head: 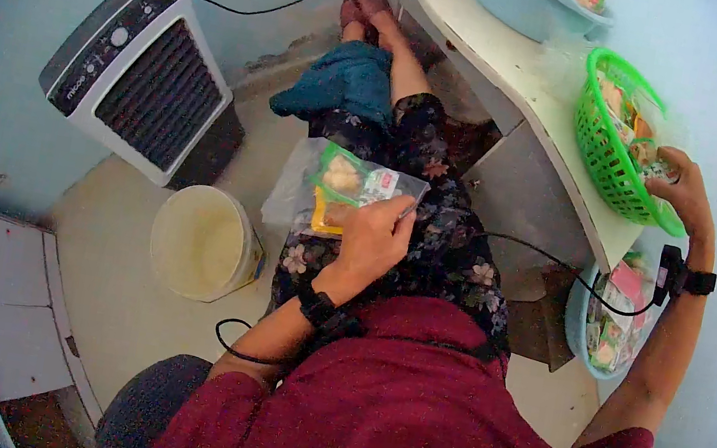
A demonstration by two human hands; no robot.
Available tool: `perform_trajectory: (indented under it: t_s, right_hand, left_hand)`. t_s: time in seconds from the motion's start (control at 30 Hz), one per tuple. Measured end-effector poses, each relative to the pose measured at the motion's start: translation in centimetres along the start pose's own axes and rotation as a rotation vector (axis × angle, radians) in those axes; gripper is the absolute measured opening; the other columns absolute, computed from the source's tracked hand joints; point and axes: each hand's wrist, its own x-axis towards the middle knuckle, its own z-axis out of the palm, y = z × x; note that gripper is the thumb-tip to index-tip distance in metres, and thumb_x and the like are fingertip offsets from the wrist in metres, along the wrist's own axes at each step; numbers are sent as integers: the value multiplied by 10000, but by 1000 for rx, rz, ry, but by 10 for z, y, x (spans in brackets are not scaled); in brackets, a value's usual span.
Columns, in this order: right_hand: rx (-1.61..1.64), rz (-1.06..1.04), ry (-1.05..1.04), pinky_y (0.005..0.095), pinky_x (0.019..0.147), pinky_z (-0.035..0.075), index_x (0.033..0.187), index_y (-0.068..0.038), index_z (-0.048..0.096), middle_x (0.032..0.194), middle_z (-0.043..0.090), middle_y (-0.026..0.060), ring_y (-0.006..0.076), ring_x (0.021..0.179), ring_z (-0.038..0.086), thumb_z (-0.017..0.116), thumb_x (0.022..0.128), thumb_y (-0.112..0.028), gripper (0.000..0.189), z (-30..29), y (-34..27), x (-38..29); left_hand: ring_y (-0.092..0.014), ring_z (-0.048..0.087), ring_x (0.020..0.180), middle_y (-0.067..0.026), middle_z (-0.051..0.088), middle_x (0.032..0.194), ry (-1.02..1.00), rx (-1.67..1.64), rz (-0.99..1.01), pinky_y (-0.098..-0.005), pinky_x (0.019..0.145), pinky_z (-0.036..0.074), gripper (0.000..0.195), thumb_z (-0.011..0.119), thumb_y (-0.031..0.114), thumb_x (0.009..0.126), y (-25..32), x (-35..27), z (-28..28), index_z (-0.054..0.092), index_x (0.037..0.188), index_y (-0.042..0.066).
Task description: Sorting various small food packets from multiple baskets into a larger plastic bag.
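Observation:
My left hand (374, 233) holds the near right edge of a clear plastic bag (286, 191) over my lap. Inside it show small printed packets, one green-edged (342, 174) and one yellow-edged (328, 214). At the right, my right hand (684, 188) reaches over the rim of a green plastic basket (610, 165), fingers and thumb closed on a small printed packet (662, 171). More packets (614, 99) and clear film lie in the basket, which stands tilted-looking at the edge of a white table.
A light blue basin (534, 5) with packets stands farther back on the white table (497, 56). Another blue basin (576, 336) of packets is low at the right. To my left are an open white bucket (197, 244) and an air cooler (142, 77). Cables run from both wrist straps.

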Motion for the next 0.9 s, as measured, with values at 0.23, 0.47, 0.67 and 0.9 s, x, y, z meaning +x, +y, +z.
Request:
perform_trajectory:
  t_s: [0.23,0.47,0.67,0.9]
  right_hand:
    - [54,5,-78,281,898,454,1266,29,491,1196,557,78,173,1070,537,573,636,80,638,-1,18,-1]
    - [44,-11,-85,277,905,464,1228,-5,535,1206,549,64,182,1092,539,513,595,142,650,-7,47,0]
    - [-222,-201,80,333,842,477,1179,-31,577,1109,568,100,239,1048,550,641,612,63,578,10,30,-1]
    - [-472,-226,277,380,795,472,1064,-93,664,980,601,160,327,897,581,711,610,-45,458,26,20,2]
  left_hand:
    - [-324,643,669,-196,666,848,-84,9,-43,-411,632,504,214,626,152,810,3,0,-3,661,991,44]
    - [-374,612,695,-182,638,771,-39,-44,-28,-439,592,471,137,603,98,808,2,0,1,627,929,37]
    - [-362,618,698,-186,638,782,-86,-10,-1,-433,599,474,139,604,99,804,2,3,-3,626,927,37]
    - [-270,616,578,-173,640,718,-73,-90,9,-368,558,476,203,630,89,801,1,-1,4,655,983,3]
